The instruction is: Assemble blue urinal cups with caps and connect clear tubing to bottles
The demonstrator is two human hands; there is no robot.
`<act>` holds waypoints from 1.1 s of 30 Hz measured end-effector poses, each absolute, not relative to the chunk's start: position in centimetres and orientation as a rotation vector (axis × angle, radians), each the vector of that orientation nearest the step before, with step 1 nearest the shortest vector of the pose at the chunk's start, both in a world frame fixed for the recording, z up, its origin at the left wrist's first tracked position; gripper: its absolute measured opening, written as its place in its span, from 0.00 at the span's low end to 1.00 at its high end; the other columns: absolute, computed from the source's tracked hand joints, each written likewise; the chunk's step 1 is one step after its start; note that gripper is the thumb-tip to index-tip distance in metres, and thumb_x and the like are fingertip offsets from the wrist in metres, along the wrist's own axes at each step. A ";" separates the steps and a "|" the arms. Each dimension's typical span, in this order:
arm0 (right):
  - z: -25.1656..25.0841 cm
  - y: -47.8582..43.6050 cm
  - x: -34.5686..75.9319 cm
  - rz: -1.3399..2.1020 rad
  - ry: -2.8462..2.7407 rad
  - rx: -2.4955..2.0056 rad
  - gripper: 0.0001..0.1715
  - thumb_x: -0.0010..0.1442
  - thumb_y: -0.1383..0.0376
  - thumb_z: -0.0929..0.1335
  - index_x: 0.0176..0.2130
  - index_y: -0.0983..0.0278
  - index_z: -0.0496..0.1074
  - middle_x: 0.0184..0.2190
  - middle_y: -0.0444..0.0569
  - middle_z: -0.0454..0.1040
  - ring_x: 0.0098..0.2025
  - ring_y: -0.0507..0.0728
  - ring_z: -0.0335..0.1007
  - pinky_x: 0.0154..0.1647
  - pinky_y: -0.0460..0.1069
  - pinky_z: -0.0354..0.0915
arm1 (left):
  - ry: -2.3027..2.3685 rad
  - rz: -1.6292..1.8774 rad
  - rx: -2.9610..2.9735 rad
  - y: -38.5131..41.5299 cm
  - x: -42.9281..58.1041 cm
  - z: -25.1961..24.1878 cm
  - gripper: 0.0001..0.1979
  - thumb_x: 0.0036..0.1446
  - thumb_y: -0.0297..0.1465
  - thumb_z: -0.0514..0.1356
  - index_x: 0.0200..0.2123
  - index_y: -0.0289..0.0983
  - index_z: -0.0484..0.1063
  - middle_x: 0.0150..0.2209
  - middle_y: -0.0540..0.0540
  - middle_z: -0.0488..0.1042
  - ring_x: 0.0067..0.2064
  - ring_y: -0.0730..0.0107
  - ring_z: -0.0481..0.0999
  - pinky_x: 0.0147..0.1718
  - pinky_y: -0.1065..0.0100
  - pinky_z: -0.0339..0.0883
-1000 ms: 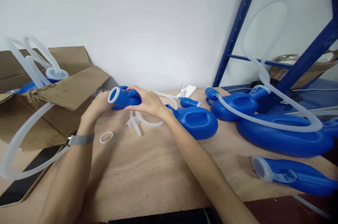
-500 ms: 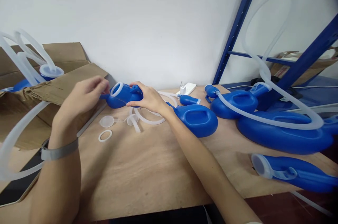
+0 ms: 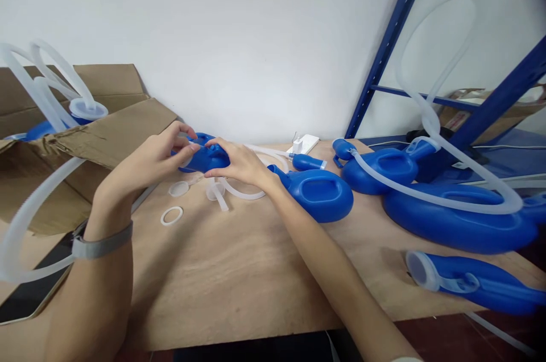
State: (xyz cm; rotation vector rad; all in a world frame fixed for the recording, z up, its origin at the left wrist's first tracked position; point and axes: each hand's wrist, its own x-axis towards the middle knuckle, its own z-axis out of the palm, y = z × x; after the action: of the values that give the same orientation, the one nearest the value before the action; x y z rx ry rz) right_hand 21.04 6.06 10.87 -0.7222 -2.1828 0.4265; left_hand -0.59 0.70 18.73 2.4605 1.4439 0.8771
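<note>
My right hand (image 3: 236, 161) is closed around a blue plastic urinal cup (image 3: 200, 161), held above the table and tilted with its mouth to the left. My left hand (image 3: 164, 151) is at that mouth, thumb and fingers curled around the rim and covering most of it. Below the cup lie a clear round cap (image 3: 178, 188), a loose white ring (image 3: 172, 216) and a clear flanged connector (image 3: 222, 197) with a short tube. A blue urinal bottle (image 3: 322, 196) rests beside my right forearm.
At left stands an open cardboard box (image 3: 123, 128) with clear hoses (image 3: 29, 208) hanging out; a dark phone (image 3: 38, 282) lies beneath. Several blue bottles (image 3: 452, 225) occupy the right side. A white charger (image 3: 298, 143) sits by the wall, and a blue metal rack (image 3: 390, 43) rises at right.
My left hand has moved right, from the left of the cup onto its mouth, which was visible before. The right hand keeps its hold, and the view has shifted slightly.
</note>
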 end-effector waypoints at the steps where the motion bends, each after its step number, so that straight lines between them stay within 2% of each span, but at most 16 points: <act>1: 10.8 6.0 20.9 0.425 -2.182 -0.714 0.35 0.62 0.50 0.77 0.62 0.58 0.68 0.59 0.48 0.79 0.56 0.63 0.77 0.55 0.54 0.69 | 1.433 0.875 2.481 0.6 -0.5 18.7 0.16 0.64 0.48 0.55 0.46 0.43 0.64 0.31 0.48 0.80 0.30 0.62 0.74 0.30 0.65 0.65; 6: 10.8 5.8 20.7 0.426 -2.156 -0.733 0.35 0.64 0.50 0.76 0.62 0.58 0.66 0.57 0.50 0.79 0.54 0.62 0.78 0.53 0.53 0.69 | 1.475 0.956 2.505 0.6 0.5 18.4 0.10 0.67 0.42 0.51 0.42 0.43 0.57 0.27 0.52 0.70 0.27 0.64 0.69 0.29 0.65 0.63; 13: 11.2 5.3 21.3 0.392 -2.175 -0.767 0.31 0.66 0.51 0.75 0.62 0.57 0.67 0.55 0.49 0.80 0.53 0.63 0.79 0.53 0.54 0.69 | 1.537 1.000 2.475 1.3 1.1 18.0 0.09 0.66 0.41 0.52 0.40 0.43 0.56 0.31 0.50 0.68 0.29 0.65 0.67 0.31 0.63 0.62; 16: 10.9 5.8 21.5 0.384 -2.182 -0.763 0.31 0.66 0.52 0.75 0.63 0.56 0.66 0.57 0.48 0.79 0.56 0.63 0.78 0.54 0.54 0.70 | 1.556 1.050 2.458 1.7 1.0 17.7 0.08 0.65 0.38 0.54 0.41 0.42 0.57 0.33 0.50 0.68 0.29 0.67 0.66 0.31 0.64 0.61; 19: 10.8 6.3 21.9 0.315 -2.181 -0.701 0.28 0.67 0.58 0.75 0.62 0.57 0.67 0.63 0.51 0.76 0.64 0.63 0.73 0.61 0.55 0.68 | 1.457 1.227 2.372 2.0 0.2 17.6 0.06 0.66 0.34 0.55 0.42 0.42 0.58 0.30 0.53 0.64 0.29 0.70 0.64 0.31 0.67 0.60; 22: 11.2 6.2 22.0 0.323 -2.178 -0.643 0.28 0.67 0.56 0.75 0.62 0.57 0.68 0.63 0.51 0.76 0.63 0.63 0.74 0.62 0.55 0.68 | 1.326 1.352 2.284 2.0 -1.2 18.0 0.07 0.66 0.34 0.56 0.42 0.43 0.58 0.27 0.55 0.63 0.28 0.71 0.62 0.29 0.69 0.59; 25: 11.8 5.7 21.6 0.353 -2.188 -0.631 0.31 0.66 0.53 0.75 0.63 0.56 0.68 0.62 0.49 0.77 0.60 0.63 0.76 0.59 0.55 0.70 | 1.448 1.131 2.287 1.6 -2.9 18.5 0.11 0.64 0.42 0.58 0.42 0.43 0.63 0.28 0.54 0.67 0.29 0.69 0.65 0.29 0.69 0.60; 28: 11.8 5.7 21.3 0.335 -2.179 -0.657 0.33 0.65 0.56 0.76 0.64 0.56 0.67 0.64 0.50 0.76 0.62 0.64 0.75 0.62 0.57 0.69 | 1.534 0.828 2.236 1.7 -4.5 18.3 0.16 0.61 0.47 0.58 0.44 0.43 0.67 0.31 0.52 0.70 0.32 0.66 0.68 0.31 0.68 0.64; 33: 11.0 6.8 21.6 0.367 -2.063 -0.881 0.43 0.62 0.57 0.78 0.69 0.58 0.63 0.64 0.55 0.75 0.64 0.68 0.73 0.63 0.61 0.68 | 1.674 0.311 2.064 3.9 -6.4 16.1 0.20 0.48 0.47 0.60 0.41 0.41 0.70 0.30 0.50 0.73 0.35 0.61 0.73 0.35 0.64 0.69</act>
State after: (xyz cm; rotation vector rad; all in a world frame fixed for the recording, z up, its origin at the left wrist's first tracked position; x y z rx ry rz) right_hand 21.58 6.78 11.01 -0.8805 -2.0628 0.3674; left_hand -6.41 3.92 16.12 2.0645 1.6737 0.3108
